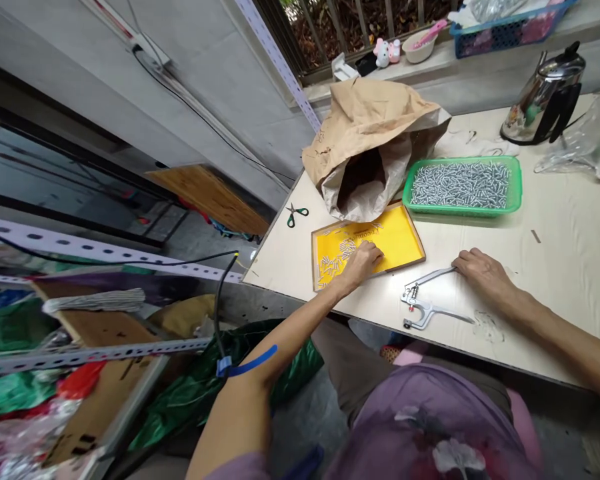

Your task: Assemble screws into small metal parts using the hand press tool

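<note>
My left hand (364, 261) is over a shallow cardboard tray (417, 241) with a yellow bottom. Its fingers are bent together and point down; whatever may be between them is hidden. Small silvery screw-like pieces (333, 263) lie loose in the tray, mostly left of that hand. To the right, my right hand (480, 268) has its fingertips closed at the end of one handle of metal snap-fastener pliers (425, 310). The pliers rest on the table, handles spread apart and jaws toward the left.
A green plastic basket (515, 190) full of similar metal pieces stands behind the tray. A crumpled brown paper sack (375, 120) gapes over the tray's back edge. Green-handled scissors (297, 215) lie at left; a steel kettle (545, 97) stands at back right of the table (555, 287).
</note>
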A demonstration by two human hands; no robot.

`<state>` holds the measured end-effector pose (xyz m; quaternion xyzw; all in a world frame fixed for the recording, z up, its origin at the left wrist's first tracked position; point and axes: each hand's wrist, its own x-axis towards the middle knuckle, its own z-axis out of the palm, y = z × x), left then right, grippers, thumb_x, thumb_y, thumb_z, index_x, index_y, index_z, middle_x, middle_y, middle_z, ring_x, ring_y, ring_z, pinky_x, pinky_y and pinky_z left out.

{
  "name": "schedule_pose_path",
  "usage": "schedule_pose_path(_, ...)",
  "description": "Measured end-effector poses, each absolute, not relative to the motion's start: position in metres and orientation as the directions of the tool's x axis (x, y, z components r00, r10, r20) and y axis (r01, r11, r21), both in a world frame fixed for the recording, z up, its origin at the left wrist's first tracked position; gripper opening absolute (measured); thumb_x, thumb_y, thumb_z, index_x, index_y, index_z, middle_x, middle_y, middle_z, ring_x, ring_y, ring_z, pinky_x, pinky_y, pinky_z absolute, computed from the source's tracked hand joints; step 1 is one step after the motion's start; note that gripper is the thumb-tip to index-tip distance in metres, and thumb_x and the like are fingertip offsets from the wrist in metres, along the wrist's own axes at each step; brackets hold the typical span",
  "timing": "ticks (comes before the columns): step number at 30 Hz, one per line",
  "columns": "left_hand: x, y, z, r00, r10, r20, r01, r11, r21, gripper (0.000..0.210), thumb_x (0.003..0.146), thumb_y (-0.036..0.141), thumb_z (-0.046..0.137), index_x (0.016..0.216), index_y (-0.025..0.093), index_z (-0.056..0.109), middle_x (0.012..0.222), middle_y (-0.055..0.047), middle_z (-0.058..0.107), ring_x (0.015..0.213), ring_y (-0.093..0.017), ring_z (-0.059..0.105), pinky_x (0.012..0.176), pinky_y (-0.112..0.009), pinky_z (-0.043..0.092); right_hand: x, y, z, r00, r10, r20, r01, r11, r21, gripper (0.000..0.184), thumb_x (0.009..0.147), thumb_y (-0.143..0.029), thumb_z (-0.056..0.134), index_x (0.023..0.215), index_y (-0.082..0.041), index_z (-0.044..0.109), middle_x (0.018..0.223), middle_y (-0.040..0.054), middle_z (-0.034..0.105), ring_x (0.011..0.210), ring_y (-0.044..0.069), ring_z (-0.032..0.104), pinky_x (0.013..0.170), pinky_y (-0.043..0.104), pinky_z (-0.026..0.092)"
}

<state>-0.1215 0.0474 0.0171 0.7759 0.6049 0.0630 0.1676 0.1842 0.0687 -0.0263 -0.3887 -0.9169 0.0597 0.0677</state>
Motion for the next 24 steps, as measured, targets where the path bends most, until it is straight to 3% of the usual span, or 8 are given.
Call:
schedule_pose_path(1,-0.116,0.040,0.016,0.180,0.978,-0.109,0.883,-0.112,0.456,0.013,0.085,0.011,0.057,0.080,0.013,0.068,0.082,-0.007,0.066,0.080,-0.017,0.059,0.077,-0.029,0.048,0.184,0.069,-0.027,-0.686,0.723,0.078,0.705,0.688,-0.174,0.028,0.095,-0.011,0.036,0.079,-0.019,0.058,0.082,0.0072,0.059,0.080,0.021,0.046,0.067,0.031,0.033)
schedule_pose_path(3,-0.104,0.019,0.013,0.060,0.964,-0.259,0.741,0.131,0.659,0.006,0.082,0.015,0.063,0.081,0.014,0.069,0.073,-0.003,0.065,0.065,-0.013,0.057,0.065,-0.024,0.047,0.185,0.069,-0.029,-0.685,0.724,0.080,0.703,0.686,-0.187,0.030,0.095,-0.010,0.033,0.080,-0.019,0.058,0.082,0.0069,0.059,0.080,0.021,0.045,0.067,0.032,0.033)
schedule_pose_path(5,-0.090,-0.002,0.010,0.037,0.877,-0.479,0.568,0.376,0.732,0.008,0.079,0.020,0.066,0.078,0.012,0.069,0.064,0.000,0.062,0.052,-0.009,0.050,0.052,-0.020,0.040,0.184,0.069,-0.029,-0.688,0.722,0.076,0.702,0.688,-0.182,0.032,0.095,-0.009,0.031,0.080,-0.019,0.057,0.082,0.0070,0.058,0.080,0.021,0.044,0.068,0.032,0.033)
schedule_pose_path(7,-0.079,-0.020,0.007,0.038,0.778,-0.627,0.437,0.551,0.711,0.012,0.077,0.023,0.068,0.073,0.011,0.068,0.058,0.002,0.059,0.045,-0.006,0.043,0.045,-0.019,0.033,0.183,0.068,-0.026,-0.690,0.721,0.054,0.706,0.688,-0.168,0.031,0.094,-0.009,0.032,0.080,-0.020,0.057,0.082,0.0076,0.058,0.079,0.022,0.043,0.067,0.033,0.032)
schedule_pose_path(10,-0.067,-0.034,0.003,0.008,0.698,-0.716,0.344,0.671,0.657,0.018,0.074,0.027,0.070,0.068,0.010,0.067,0.053,0.004,0.055,0.040,-0.004,0.035,0.041,-0.019,0.025,0.180,0.068,-0.020,-0.690,0.724,0.010,0.714,0.683,-0.154,0.029,0.093,-0.008,0.033,0.079,-0.020,0.057,0.082,0.0086,0.058,0.079,0.023,0.043,0.065,0.033,0.031)
schedule_pose_path(18,-0.051,-0.034,0.014,-0.052,0.651,-0.757,0.402,0.708,0.581,0.023,0.072,0.022,0.070,0.056,0.012,0.058,0.042,0.008,0.043,0.038,-0.003,0.031,0.039,-0.017,0.021,0.182,0.067,-0.017,-0.697,0.717,0.013,0.697,0.682,-0.220,0.033,0.094,-0.012,0.028,0.080,-0.022,0.057,0.081,0.0096,0.058,0.080,0.024,0.044,0.066,0.035,0.032)
schedule_pose_path(24,-0.051,-0.036,0.019,-0.034,0.569,-0.822,0.458,0.740,0.493,0.015,0.076,0.017,0.068,0.064,0.011,0.061,0.042,0.008,0.046,0.035,-0.003,0.036,0.035,-0.014,0.029,0.182,0.063,-0.023,-0.713,0.701,0.011,0.675,0.691,-0.258,0.036,0.095,-0.012,0.026,0.085,-0.022,0.059,0.082,0.0106,0.059,0.081,0.024,0.044,0.067,0.036,0.032)
